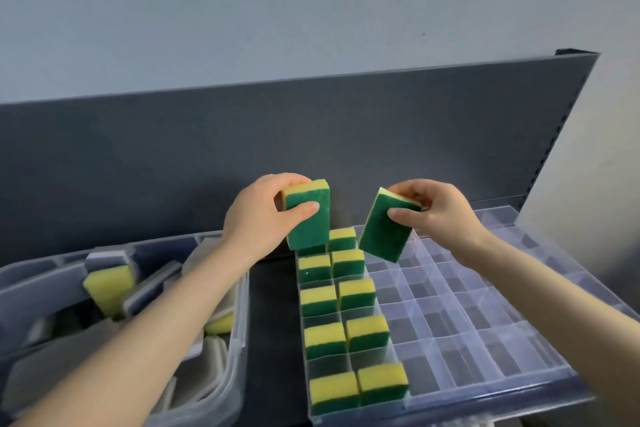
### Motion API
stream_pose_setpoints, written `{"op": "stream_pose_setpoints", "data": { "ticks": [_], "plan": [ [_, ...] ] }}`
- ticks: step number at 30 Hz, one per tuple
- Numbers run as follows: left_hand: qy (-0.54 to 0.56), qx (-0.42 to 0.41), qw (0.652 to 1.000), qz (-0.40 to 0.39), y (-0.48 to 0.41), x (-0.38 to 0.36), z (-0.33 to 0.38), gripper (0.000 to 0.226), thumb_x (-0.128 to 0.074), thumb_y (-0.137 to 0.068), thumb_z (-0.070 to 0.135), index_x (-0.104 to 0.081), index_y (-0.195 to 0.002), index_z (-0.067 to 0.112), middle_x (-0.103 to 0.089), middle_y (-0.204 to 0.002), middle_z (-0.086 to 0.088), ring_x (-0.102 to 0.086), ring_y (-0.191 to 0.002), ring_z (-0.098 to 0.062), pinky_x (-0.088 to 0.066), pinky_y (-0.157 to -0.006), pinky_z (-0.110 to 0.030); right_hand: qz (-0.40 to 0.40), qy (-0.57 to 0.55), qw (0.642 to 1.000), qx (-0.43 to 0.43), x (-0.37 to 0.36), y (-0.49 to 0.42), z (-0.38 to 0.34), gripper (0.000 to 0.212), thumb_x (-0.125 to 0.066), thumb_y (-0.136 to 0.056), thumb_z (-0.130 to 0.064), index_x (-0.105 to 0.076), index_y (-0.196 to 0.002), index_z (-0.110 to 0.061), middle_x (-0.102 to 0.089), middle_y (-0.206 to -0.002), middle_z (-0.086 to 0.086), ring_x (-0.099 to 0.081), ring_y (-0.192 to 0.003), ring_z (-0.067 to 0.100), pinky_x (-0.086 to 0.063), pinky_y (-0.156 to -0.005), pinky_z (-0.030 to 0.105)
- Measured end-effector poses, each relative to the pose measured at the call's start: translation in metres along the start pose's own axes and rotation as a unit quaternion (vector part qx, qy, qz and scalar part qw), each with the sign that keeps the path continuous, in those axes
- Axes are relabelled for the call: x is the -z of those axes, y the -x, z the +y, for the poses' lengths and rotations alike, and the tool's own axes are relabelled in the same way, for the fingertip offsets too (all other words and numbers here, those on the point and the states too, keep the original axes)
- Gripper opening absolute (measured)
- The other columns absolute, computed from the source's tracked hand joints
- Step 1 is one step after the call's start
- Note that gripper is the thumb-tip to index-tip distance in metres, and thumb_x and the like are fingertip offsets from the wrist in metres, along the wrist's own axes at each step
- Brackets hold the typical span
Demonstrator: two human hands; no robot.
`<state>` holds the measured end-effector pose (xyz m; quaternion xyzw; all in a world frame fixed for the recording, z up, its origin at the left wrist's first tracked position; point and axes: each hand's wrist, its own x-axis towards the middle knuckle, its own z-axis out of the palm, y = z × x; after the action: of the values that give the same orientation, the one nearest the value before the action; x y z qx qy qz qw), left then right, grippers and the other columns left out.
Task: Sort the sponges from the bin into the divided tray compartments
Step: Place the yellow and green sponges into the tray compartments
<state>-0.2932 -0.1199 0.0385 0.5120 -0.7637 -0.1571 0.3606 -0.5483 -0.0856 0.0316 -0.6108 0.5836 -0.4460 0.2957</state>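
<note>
Clear plastic divided tray (485,322) carries upright sponges (367,333) in its two left columns. Bin (242,340) sits left. Left hand (256,218) pinches first sponge (308,218); right hand (440,211) pinches second sponge (384,229), both held apart above the tray's far end.

bin (239,340) — cut off left, below | tray (485,319) — near edge cut off | its far-left corner behind sponge (310,222)

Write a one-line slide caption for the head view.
Left hand grips one green-and-yellow sponge, right hand a second sponge, above the clear divided tray with two columns of sponges; bin at left.
</note>
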Motion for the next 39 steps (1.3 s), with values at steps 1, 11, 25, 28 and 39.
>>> {"op": "stream_pose_setpoints", "data": {
  "ticks": [1, 11, 25, 28, 39],
  "plan": [
    [0.002, 0.002, 1.0, 0.0, -0.004, -0.01, 0.007, 0.032, -0.069, -0.08, 0.042, -0.061, -0.111, 0.04, -0.061, -0.108, 0.018, -0.055, -0.096, -0.007, -0.051, -0.08, -0.035, -0.001, 0.006, 1.0, 0.003, 0.011, -0.003, 0.009, 0.022, -0.072, -0.078, -0.008, -0.068, -0.097, -0.018, -0.07, -0.087, -0.004, -0.065, -0.082, 0.013, -0.05, -0.066, 0.024],
    [-0.028, 0.038, 0.999, -0.022, -0.044, -0.091, 0.045, 0.03, -0.071, -0.081, 0.028, -0.06, -0.109, 0.03, -0.061, -0.102, 0.015, -0.058, -0.09, -0.006, -0.051, -0.076, -0.028, -0.018, 0.11, 0.993, 0.046, 0.068, -0.047, 0.068, 0.032, -0.072, -0.076, -0.005, -0.062, -0.096, -0.028, -0.064, -0.086, -0.014, -0.06, -0.08, 0.003, -0.043, -0.068, 0.01],
    [-0.128, 0.05, 0.983, -0.125, -0.089, -0.145, 0.018, 0.029, -0.07, -0.082, 0.033, -0.059, -0.109, 0.03, -0.062, -0.103, 0.015, -0.059, -0.089, -0.009, -0.055, -0.074, -0.033, -0.022, 0.182, 0.983, 0.021, 0.043, -0.086, 0.126, 0.034, -0.067, -0.081, -0.007, -0.06, -0.112, -0.02, -0.057, -0.102, -0.01, -0.054, -0.093, 0.012, -0.051, -0.084, 0.028],
    [-0.142, 0.037, 0.98, -0.137, -0.094, -0.152, 0.012, 0.029, -0.07, -0.082, 0.034, -0.059, -0.109, 0.029, -0.062, -0.104, 0.014, -0.058, -0.09, -0.009, -0.052, -0.072, -0.029, -0.03, 0.195, 0.98, 0.019, 0.038, -0.093, 0.131, 0.034, -0.067, -0.081, -0.006, -0.06, -0.112, -0.019, -0.059, -0.104, -0.008, -0.054, -0.094, 0.013, -0.051, -0.085, 0.028],
    [-0.198, -0.003, 0.961, -0.194, -0.101, -0.173, -0.002, 0.03, -0.067, -0.085, 0.034, -0.058, -0.113, 0.027, -0.063, -0.107, 0.009, -0.058, -0.092, -0.013, -0.042, -0.066, -0.023, -0.124, 0.294, 0.947, 0.028, 0.025, -0.108, 0.147, 0.036, -0.067, -0.079, -0.009, -0.061, -0.111, -0.022, -0.064, -0.109, -0.004, -0.054, -0.089, 0.016, -0.043, -0.077, 0.022]
  ]
}}
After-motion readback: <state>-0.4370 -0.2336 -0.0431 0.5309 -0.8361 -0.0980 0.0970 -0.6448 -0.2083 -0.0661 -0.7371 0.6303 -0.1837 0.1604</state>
